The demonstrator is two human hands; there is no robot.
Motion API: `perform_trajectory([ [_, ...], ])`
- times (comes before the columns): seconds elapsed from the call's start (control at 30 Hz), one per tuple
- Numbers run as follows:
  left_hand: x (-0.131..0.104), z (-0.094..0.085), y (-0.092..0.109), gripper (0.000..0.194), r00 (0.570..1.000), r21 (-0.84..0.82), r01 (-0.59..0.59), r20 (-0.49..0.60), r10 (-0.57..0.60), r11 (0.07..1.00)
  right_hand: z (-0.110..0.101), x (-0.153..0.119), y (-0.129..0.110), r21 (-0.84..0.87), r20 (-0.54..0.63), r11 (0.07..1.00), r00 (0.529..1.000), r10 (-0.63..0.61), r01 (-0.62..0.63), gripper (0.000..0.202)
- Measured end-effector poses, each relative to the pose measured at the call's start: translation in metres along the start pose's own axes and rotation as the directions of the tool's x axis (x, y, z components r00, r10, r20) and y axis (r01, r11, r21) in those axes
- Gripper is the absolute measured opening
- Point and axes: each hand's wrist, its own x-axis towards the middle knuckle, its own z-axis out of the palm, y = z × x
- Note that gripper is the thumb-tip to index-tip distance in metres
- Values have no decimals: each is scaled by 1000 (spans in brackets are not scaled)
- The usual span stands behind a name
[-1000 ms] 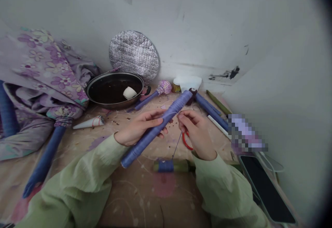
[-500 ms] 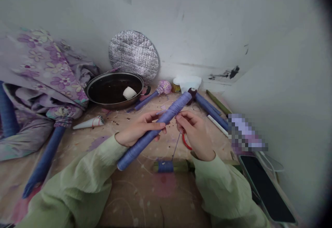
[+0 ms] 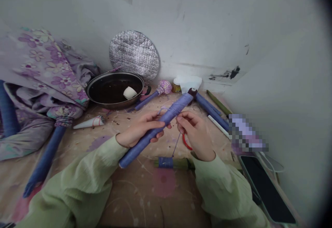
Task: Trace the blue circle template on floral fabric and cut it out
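My left hand (image 3: 145,128) is wrapped round a long tube (image 3: 144,143) covered in blue-purple thread, slanting up to the right above the table. Near its upper half my right hand (image 3: 193,127) is closed in a pinch on a thin purple thread (image 3: 176,145). That thread runs down to a blue-wrapped band (image 3: 165,162) on a green bundle (image 3: 178,163) lying on the table. A small loose loop of thread shows by my left fingertips. Just under my right hand is a red curved handle (image 3: 186,142), the rest of it hidden.
A dark pan (image 3: 103,101) with a small white cup (image 3: 129,93) stands behind. A white cone (image 3: 89,122) and floral cloth (image 3: 54,62) lie left. To the right are blue-wrapped rods (image 3: 211,108), a white stick (image 3: 218,125) and a phone (image 3: 267,186). Walls rise behind and right.
The tube has shifted slightly right and turned a little in my left hand, whose fingers have changed position. My right hand stays nearly in place, still pinching the thread.
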Motion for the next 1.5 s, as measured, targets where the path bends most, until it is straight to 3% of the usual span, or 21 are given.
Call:
perform_trajectory([
  [0.23, 0, 2, 1, 46, 998, 111, 20, -62, -13, 994, -1, 2, 4, 33, -26, 999, 1000, 5, -4, 14],
  [0.4, 1, 0, 1, 50, 995, 64, -16, -96, 22, 998, 0, 2, 5, 0, -21, 1000, 1000, 1, -1, 15],
  [0.7, -2, 2, 2, 43, 1000, -64, -31, 1, 31, 997, 0, 1, 4, -14, -8, 1000, 1000, -9, 9, 17],
  [1.13, -1, 4, 3, 38, 991, 66, -62, -111, 69, 996, -2, 3, 5, -3, -4, 1000, 1000, -28, 28, 16],
  [1.5, -2, -2, 4, 36, 996, 26, -48, -70, 50, 999, -5, 1, 0, -45, -26, 997, 998, -58, 57, 11],
])
